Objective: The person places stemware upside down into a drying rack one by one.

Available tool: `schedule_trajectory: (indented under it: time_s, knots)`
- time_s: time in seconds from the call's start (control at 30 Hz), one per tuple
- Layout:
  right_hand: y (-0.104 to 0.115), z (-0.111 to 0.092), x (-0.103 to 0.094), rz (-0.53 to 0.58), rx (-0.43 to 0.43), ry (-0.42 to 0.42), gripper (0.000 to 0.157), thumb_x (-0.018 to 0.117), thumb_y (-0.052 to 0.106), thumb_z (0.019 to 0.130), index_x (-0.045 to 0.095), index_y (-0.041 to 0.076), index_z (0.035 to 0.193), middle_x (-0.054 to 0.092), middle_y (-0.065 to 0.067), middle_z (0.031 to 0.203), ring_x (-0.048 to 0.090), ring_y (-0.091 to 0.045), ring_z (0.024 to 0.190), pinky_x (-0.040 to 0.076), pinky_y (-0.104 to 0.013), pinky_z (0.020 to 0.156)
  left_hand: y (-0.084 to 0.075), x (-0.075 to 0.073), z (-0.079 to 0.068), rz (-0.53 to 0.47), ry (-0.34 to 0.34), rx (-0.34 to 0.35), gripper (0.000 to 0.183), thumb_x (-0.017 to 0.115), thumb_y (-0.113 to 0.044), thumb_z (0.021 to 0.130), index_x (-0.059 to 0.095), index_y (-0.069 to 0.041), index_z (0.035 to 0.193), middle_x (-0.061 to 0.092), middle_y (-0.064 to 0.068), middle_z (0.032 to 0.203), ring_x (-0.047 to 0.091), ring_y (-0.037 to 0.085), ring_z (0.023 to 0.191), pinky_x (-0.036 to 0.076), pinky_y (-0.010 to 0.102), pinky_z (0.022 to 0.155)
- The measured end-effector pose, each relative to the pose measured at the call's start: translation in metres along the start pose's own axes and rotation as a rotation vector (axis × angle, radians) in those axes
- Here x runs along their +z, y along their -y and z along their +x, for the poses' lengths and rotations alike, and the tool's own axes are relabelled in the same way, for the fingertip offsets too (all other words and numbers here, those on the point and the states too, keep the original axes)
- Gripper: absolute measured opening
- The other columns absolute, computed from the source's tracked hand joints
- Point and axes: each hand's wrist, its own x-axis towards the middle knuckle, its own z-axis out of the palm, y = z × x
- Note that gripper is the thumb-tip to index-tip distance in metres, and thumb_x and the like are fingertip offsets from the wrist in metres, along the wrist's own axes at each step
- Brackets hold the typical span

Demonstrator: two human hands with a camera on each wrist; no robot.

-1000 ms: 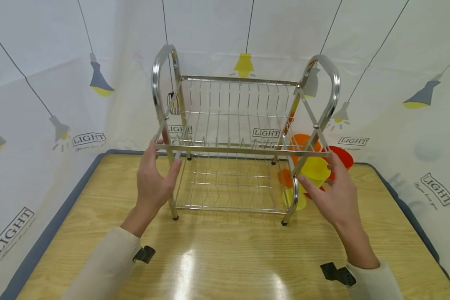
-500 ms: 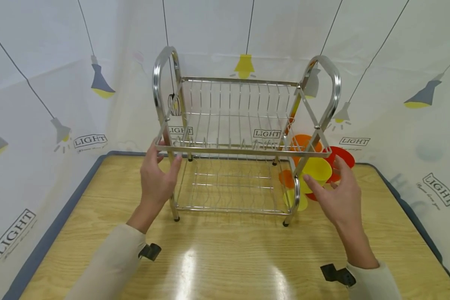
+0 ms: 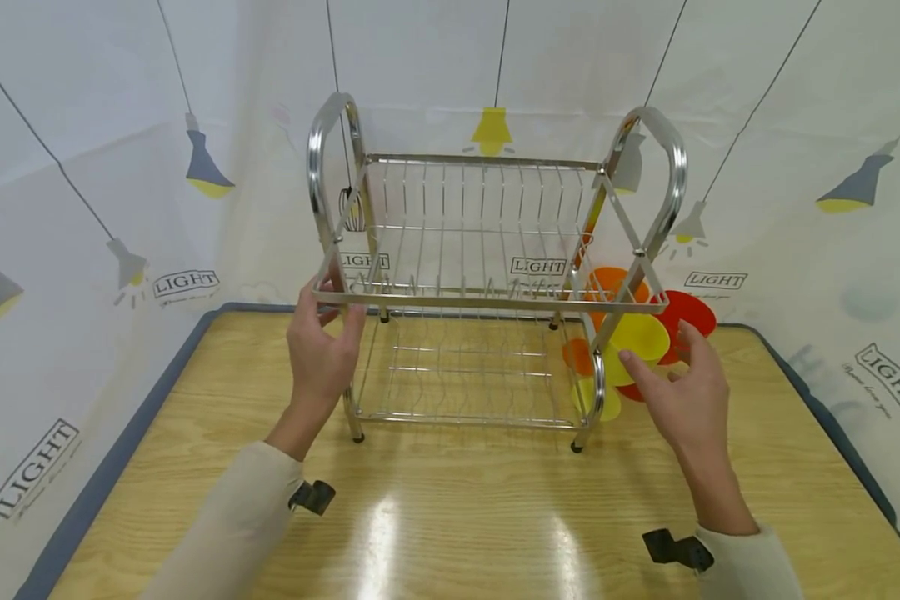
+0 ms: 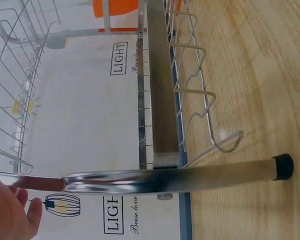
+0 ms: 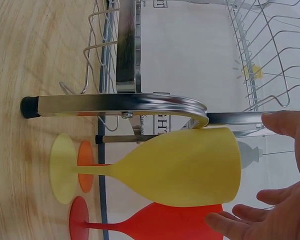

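A two-tier chrome dish rack (image 3: 487,302) stands upright on the wooden table. My left hand (image 3: 321,358) is round its front left post below the upper tray, thumb on one side and bent fingers (image 4: 34,212) on the other. My right hand (image 3: 690,400) hovers beside the rack's front right post, thumb and fingers spread and nothing between them. Just past those fingers stands a yellow plastic goblet (image 5: 180,170), with a red goblet (image 5: 165,222) beside it. An orange goblet (image 3: 617,282) is partly hidden behind the rack's right side.
The wooden table (image 3: 450,508) has a blue-grey border along its edges. White sheeting (image 3: 435,75) printed with lamps and the word LIGHT surrounds the table on the back and sides. Both rack tiers hold wire slots.
My right hand has come off the rack's right corner and moved slightly right. My left hand stays at the left post, its thumb closer in. The rack keeps its place.
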Motion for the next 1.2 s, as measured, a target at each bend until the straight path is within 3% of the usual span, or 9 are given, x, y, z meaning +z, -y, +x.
schedule_trajectory:
  time_s: [0.3, 0.53, 0.9, 1.2]
  knots:
    - [-0.007, 0.004, 0.004, 0.015, 0.052, 0.01, 0.081, 0.069, 0.038, 0.088, 0.029, 0.007, 0.151, 0.037, -0.015, 0.152, 0.042, -0.037, 0.13, 0.044, -0.056, 0.103, 0.002, 0.002, 0.004, -0.003, -0.008, -0.03, 0.031, 0.06, -0.012, 0.092, 0.056, 0.003, 0.119, 0.064, 0.017, 0.107, 0.064, 0.026, 0.092, 0.058, 0.04, 0.08]
    - [-0.011, 0.006, 0.009, 0.027, 0.071, 0.043, 0.082, 0.069, 0.038, 0.088, 0.027, 0.008, 0.152, 0.04, -0.014, 0.149, 0.044, -0.034, 0.127, 0.047, -0.053, 0.1, 0.003, 0.0, 0.005, 0.007, -0.023, -0.046, 0.026, 0.058, -0.01, 0.093, 0.059, 0.004, 0.115, 0.066, 0.018, 0.102, 0.065, 0.024, 0.085, 0.054, 0.011, 0.067]
    - [-0.019, 0.007, 0.015, 0.044, 0.095, 0.057, 0.079, 0.07, 0.036, 0.088, 0.03, 0.01, 0.151, 0.043, -0.013, 0.146, 0.046, -0.033, 0.127, 0.047, -0.051, 0.101, 0.003, 0.001, 0.004, 0.007, 0.004, -0.043, 0.027, 0.055, -0.008, 0.095, 0.057, 0.005, 0.119, 0.065, 0.018, 0.104, 0.064, 0.025, 0.086, 0.053, 0.012, 0.065]
    - [-0.024, 0.009, 0.023, 0.059, 0.115, 0.037, 0.085, 0.072, 0.035, 0.087, 0.024, 0.011, 0.152, 0.041, -0.014, 0.148, 0.045, -0.034, 0.13, 0.046, -0.049, 0.102, 0.005, 0.002, 0.004, 0.031, 0.008, -0.008, 0.029, 0.053, -0.008, 0.095, 0.056, 0.007, 0.12, 0.064, 0.018, 0.105, 0.062, 0.023, 0.086, 0.051, 0.01, 0.065]
